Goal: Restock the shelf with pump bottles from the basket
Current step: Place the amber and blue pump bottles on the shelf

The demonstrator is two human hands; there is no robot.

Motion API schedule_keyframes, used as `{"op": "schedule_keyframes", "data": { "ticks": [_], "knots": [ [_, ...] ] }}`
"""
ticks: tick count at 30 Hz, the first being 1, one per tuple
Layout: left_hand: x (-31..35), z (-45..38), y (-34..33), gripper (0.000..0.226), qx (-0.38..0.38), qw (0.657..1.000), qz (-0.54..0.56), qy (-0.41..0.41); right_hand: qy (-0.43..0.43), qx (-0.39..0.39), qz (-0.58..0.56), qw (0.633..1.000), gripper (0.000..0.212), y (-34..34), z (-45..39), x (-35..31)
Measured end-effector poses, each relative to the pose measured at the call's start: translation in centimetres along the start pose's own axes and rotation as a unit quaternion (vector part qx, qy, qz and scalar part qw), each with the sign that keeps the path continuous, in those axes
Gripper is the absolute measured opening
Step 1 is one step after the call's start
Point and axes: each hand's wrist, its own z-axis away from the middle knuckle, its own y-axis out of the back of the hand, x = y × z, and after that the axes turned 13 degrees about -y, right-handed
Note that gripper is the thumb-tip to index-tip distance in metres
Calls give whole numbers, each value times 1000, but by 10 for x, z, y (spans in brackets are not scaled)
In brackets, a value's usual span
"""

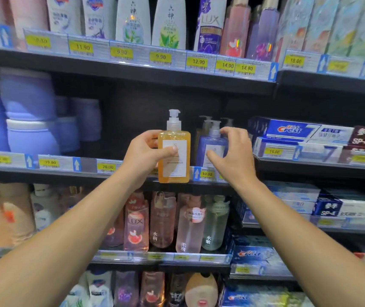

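while the left hand (146, 155) wraps the orange pump bottle (173, 155) by its body, thumb laid across the white label and fingers curled round the far side, the bottle hangs upright just in front of the middle shelf's edge (110, 171), its base a little below the price strip. holding it by the waist rather than the pump seems sensible: the label faces outward, and the nozzle stays clear of the shelf above. the right hand (232, 151) holds nothing; its fingers are spread and loosely arched beside the purple pump bottle (211, 149) that already stands on the shelf, thumb low near the label and fingertips up by the collar. whether it actually touches that bottle i cannot tell. my guess is that it is there to steady or nudge the purple one so the newcomer has room on its left.

behind the purple bottle, further pumps (206, 120) show in the dark of the shelf, so this slot is a row running back. to its left the shelf is bare and black as far as the lavender tubs (30, 120), which is likely where the orange bottle belongs. toothpaste boxes (299, 131) sit to the right on the next bay. the basket is not in view, so how many bottles remain cannot be judged.
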Motion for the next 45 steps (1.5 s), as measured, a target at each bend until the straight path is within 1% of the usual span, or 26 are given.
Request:
{"op": "schedule_keyframes", "data": {
  "ticks": [2,4,8,10,14,19,23,27,30,32,38,45],
  "knots": [
    [0,-1,1,42,-7,1000,0,-1,23,13,59,998,51,-9,7,-6],
    [0,0,1,44,-9,1000,2,0,19,19,107,994,52,-18,9,-10],
    [0,-1,3,44,-14,1000,0,2,-16,47,111,993,46,-28,7,-15],
    [0,-3,3,43,-14,1000,2,4,-19,60,128,990,42,-27,4,-14],
    [-1,-4,4,41,-19,1000,13,8,-16,97,213,972,43,-19,-4,3],
    [-1,-4,4,40,-19,1000,13,12,-35,109,291,950,47,-12,-14,15],
    [1,-5,4,41,-21,1000,9,10,-37,105,300,948,51,-12,-11,15],
    [2,-6,5,41,-26,1000,7,8,-18,97,260,961,58,-8,-5,15],
    [2,-7,6,40,-24,1000,10,9,-9,78,244,967,50,-5,-7,16],
    [1,-7,7,38,-23,1000,13,10,-10,71,258,964,47,-4,-11,16],
    [1,-8,8,41,-37,999,2,-2,-21,69,291,954,47,-13,-23,16],
    [0,-6,8,45,-33,999,-3,-2,-47,55,316,946,44,-23,-36,14]
  ]
}}
